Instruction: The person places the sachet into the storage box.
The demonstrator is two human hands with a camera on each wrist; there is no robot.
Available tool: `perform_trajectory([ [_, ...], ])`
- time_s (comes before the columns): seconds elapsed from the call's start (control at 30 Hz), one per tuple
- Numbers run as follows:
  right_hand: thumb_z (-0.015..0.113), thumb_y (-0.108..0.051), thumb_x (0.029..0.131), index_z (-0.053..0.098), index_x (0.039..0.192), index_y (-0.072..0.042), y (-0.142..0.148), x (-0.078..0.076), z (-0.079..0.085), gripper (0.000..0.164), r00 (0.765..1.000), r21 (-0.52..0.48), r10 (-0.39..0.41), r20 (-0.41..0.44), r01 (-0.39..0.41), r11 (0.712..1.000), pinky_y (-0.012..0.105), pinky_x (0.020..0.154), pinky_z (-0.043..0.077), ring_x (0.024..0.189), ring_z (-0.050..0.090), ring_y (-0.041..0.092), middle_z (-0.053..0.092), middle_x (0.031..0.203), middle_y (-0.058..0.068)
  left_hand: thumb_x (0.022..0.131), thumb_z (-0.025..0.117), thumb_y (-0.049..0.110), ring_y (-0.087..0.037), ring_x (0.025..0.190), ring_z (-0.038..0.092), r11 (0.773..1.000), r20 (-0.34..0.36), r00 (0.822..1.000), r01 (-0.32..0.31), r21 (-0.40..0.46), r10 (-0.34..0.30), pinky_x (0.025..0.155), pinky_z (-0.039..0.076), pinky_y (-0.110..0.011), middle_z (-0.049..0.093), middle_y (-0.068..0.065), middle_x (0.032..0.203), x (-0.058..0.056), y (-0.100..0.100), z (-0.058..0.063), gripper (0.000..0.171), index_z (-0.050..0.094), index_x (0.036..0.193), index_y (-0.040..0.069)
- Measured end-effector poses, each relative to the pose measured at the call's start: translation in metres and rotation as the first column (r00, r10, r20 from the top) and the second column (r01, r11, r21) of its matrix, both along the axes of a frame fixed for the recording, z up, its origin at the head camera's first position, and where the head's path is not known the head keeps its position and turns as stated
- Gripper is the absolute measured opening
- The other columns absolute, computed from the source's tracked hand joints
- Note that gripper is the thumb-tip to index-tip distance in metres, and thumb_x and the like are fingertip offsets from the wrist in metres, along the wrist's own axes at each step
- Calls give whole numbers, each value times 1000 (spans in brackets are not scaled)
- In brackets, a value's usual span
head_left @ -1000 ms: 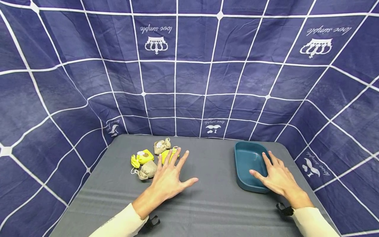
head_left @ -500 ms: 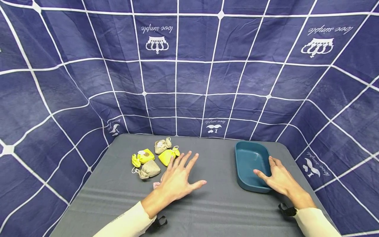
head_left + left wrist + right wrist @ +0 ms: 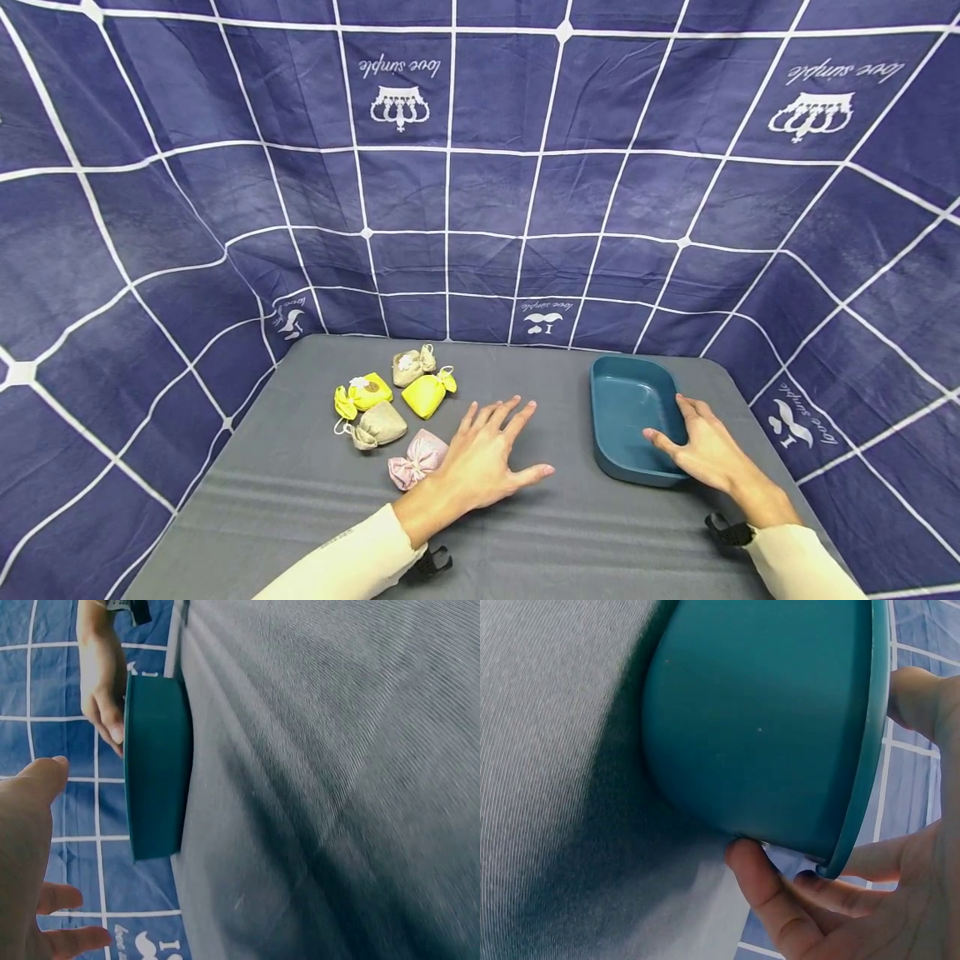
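My left hand (image 3: 483,454), fingers spread and holding nothing, is over the table between the sachets and the bin. Its wrist side partly covers a pink sachet (image 3: 424,451) tied with a bow. My right hand (image 3: 711,451) grips the right wall of a teal rectangular bin (image 3: 628,475). The thumb is over the inside, and in the right wrist view the fingers (image 3: 761,889) are against the outer wall. The bin's inside shows nothing in it. In the left wrist view, the bin (image 3: 156,772) stands beyond my left thumb (image 3: 46,778).
Left of my left hand lie a yellow sachet (image 3: 425,397), a plain beige sachet (image 3: 382,423), a yellow sachet with a flower patch (image 3: 370,390) and a beige one with a white flower (image 3: 410,366). Grey cloth (image 3: 525,550) covers the table. A blue gridded curtain (image 3: 487,200) encloses the back and sides.
My left hand has moved right, away from the sachets, uncovering the pink one. My right hand's fingers have gone from over the bin to its right wall. The bin has shifted slightly left.
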State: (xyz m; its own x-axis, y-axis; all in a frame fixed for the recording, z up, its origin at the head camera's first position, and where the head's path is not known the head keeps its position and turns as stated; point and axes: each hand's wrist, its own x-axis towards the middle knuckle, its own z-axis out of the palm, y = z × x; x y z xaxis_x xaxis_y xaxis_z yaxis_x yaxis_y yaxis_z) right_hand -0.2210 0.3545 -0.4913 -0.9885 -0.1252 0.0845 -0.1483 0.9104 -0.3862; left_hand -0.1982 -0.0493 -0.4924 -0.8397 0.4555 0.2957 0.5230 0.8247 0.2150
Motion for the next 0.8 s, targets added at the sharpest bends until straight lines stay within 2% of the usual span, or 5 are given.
perform_trajectory([
  [0.47, 84, -52, 105, 37, 169, 20, -13, -1, -1, 107, 998, -20, 59, -12, -59, 998, 81, 125, 44, 154, 50, 69, 46, 169, 46, 103, 69, 82, -27, 151, 69, 996, -29, 996, 78, -45, -79, 131, 52, -59, 64, 2, 172, -3, 37, -7, 85, 60, 171, 31],
  [0.8, 86, -48, 103, 41, 169, 18, -28, 1, -1, 104, 994, -45, 108, -21, -109, 993, 80, 122, 49, 151, 57, 65, 51, 167, 44, 108, 69, 73, -25, 151, 70, 993, -26, 993, 112, -48, -113, 130, 54, -57, 67, 2, 170, -5, 47, -9, 73, 67, 165, 28],
])
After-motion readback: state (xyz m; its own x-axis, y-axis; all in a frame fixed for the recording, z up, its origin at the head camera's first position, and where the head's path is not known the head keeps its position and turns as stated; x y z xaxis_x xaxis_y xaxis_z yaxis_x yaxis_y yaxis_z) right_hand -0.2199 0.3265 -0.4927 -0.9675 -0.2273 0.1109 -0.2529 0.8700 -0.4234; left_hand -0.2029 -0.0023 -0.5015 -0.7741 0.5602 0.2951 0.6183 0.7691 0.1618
